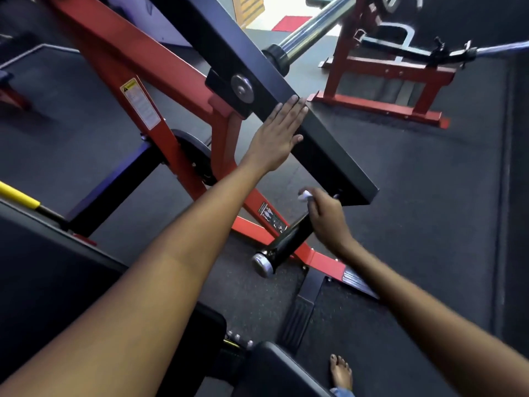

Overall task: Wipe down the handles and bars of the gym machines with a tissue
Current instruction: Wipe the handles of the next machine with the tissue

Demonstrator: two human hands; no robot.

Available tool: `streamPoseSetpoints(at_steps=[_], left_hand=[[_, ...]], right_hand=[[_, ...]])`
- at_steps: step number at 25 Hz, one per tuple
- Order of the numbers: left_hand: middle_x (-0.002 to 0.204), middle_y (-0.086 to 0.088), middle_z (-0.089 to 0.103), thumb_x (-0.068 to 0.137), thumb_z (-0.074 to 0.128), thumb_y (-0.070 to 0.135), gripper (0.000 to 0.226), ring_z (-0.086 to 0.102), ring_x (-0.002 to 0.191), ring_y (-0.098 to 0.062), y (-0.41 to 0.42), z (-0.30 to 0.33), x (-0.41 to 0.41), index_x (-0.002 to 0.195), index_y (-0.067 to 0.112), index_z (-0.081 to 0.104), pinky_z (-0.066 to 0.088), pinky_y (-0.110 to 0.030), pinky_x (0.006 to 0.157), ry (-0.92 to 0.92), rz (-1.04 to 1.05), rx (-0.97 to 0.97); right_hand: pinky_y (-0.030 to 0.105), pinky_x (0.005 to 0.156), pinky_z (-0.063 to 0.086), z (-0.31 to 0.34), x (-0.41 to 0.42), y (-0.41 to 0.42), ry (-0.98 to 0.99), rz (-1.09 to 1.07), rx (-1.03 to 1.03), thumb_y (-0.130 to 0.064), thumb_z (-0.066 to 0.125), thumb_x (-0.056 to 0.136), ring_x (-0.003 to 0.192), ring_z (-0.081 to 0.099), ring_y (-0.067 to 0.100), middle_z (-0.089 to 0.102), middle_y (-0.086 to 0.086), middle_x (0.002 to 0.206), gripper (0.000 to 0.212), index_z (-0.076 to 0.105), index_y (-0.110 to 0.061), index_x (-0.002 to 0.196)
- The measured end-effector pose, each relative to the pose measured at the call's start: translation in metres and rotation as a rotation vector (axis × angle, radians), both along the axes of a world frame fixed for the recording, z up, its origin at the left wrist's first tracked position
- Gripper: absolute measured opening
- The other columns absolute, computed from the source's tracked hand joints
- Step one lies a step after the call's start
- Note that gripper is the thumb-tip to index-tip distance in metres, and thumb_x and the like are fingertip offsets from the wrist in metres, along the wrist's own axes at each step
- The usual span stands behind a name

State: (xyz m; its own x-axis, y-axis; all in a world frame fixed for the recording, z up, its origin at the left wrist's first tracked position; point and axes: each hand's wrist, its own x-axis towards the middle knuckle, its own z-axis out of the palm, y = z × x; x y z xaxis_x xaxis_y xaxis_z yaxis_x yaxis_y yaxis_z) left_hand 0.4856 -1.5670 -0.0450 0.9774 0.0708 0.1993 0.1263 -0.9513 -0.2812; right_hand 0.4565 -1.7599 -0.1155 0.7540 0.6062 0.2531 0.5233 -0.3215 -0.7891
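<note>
Tissue: crumpled, white, pinched in right hand, fingers curled closed over black handle beneath black lever arm, apparently mid-wipe; contact is blurred. Left hand: flat, fingers extended, gripping nothing, pressed against the lever arm, likely steadying it.

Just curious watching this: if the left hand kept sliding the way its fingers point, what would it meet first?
The left hand lies flat on the black beam, fingers pointing up along it. Going on, it would probably reach the round metal bolt cap first, though depth is hard to judge.
</note>
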Motion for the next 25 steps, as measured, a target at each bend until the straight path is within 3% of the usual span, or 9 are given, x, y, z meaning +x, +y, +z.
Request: streamPoseSetpoints(at_steps=[3,5,11,15,16,18,20,23,25], left_hand=[[0.162,-0.008,0.002,0.105,0.022,0.033,0.057,-0.002,0.149,-0.022,-0.003,-0.002,0.0,0.153,0.007,0.007,-0.009,-0.033,0.118,-0.013,0.007,-0.033],[0.162,-0.008,0.002,0.105,0.022,0.032,0.057,-0.002,0.149,-0.023,-0.005,-0.001,0.002,0.153,0.007,0.006,-0.008,-0.034,0.119,-0.012,0.013,-0.043],[0.162,-0.008,0.0,0.105,0.025,0.032,0.058,-0.004,0.149,-0.023,-0.006,0.001,0.004,0.154,0.008,0.005,-0.008,-0.035,0.119,0.009,0.012,-0.044],[0.162,-0.007,-0.001,0.105,0.025,0.033,0.059,-0.005,0.149,-0.023,-0.006,0.004,0.003,0.154,0.008,0.004,-0.008,-0.035,0.119,0.02,0.019,-0.042],[0.162,-0.007,-0.002,0.105,0.025,0.033,0.059,-0.006,0.149,-0.023,-0.006,0.005,0.003,0.154,0.008,0.003,-0.008,-0.035,0.119,0.025,0.023,-0.041],[0.162,-0.007,-0.004,0.105,0.024,0.035,0.061,-0.008,0.149,-0.022,-0.008,0.005,0.001,0.154,0.008,0.001,-0.008,-0.034,0.119,0.028,0.034,-0.037],[0.162,-0.008,-0.005,0.105,0.024,0.036,0.061,-0.008,0.149,-0.022,-0.01,0.002,-0.001,0.154,0.008,0.0,-0.008,-0.034,0.12,0.019,0.044,-0.026],[0.162,-0.009,-0.006,0.104,0.023,0.036,0.062,-0.008,0.149,-0.023,-0.016,-0.005,-0.003,0.153,0.006,-0.001,-0.005,-0.035,0.121,0.002,0.069,-0.04],[0.162,-0.009,-0.007,0.104,0.023,0.036,0.062,-0.008,0.149,-0.023,-0.018,-0.006,-0.002,0.153,0.005,-0.002,-0.004,-0.036,0.121,-0.005,0.093,-0.063]], right_hand=[[0.034,0.07,0.041,-0.003,0.026,0.017,-0.15,0.221,-0.614,-0.016,0.043,0.089,0.087,0.058,0.033,0.062,0.013,0.083,0.018,0.057,-0.01,0.08],[0.031,0.066,0.039,0.002,0.015,0.028,-0.214,0.305,-0.747,-0.021,0.042,0.088,0.08,0.06,0.029,0.059,0.007,0.077,0.021,0.056,-0.013,0.074],[0.03,0.069,0.049,0.008,-0.029,0.03,-0.224,0.431,-0.578,-0.025,0.039,0.09,0.066,0.061,0.02,0.065,0.004,0.074,0.031,0.066,-0.012,0.084],[0.032,0.065,0.041,0.014,-0.094,0.021,-0.203,0.457,-0.16,-0.033,0.027,0.09,0.063,0.059,0.024,0.062,0.001,0.066,0.042,0.06,-0.013,0.074],[0.034,0.07,0.043,0.017,-0.101,0.015,-0.077,0.482,-0.04,-0.03,0.029,0.092,0.071,0.061,0.024,0.066,0.003,0.074,0.041,0.062,-0.011,0.079],[0.037,0.079,0.047,0.021,-0.1,-0.002,0.409,0.51,0.257,-0.013,0.036,0.094,0.085,0.064,0.027,0.069,0.009,0.09,0.033,0.066,0.001,0.088],[0.035,0.082,0.048,0.022,-0.08,-0.018,0.571,0.321,0.439,-0.004,0.04,0.091,0.09,0.064,0.024,0.069,0.007,0.094,0.027,0.067,0.002,0.091],[0.025,0.077,0.042,0.001,-0.02,-0.022,0.213,-0.163,0.214,-0.008,0.046,0.093,0.088,0.062,0.019,0.068,0.004,0.094,0.022,0.067,-0.007,0.097],[0.03,0.081,0.04,-0.015,-0.001,-0.011,0.007,-0.074,-0.093,-0.005,0.045,0.092,0.095,0.059,0.028,0.066,0.012,0.098,0.022,0.065,-0.004,0.102]])
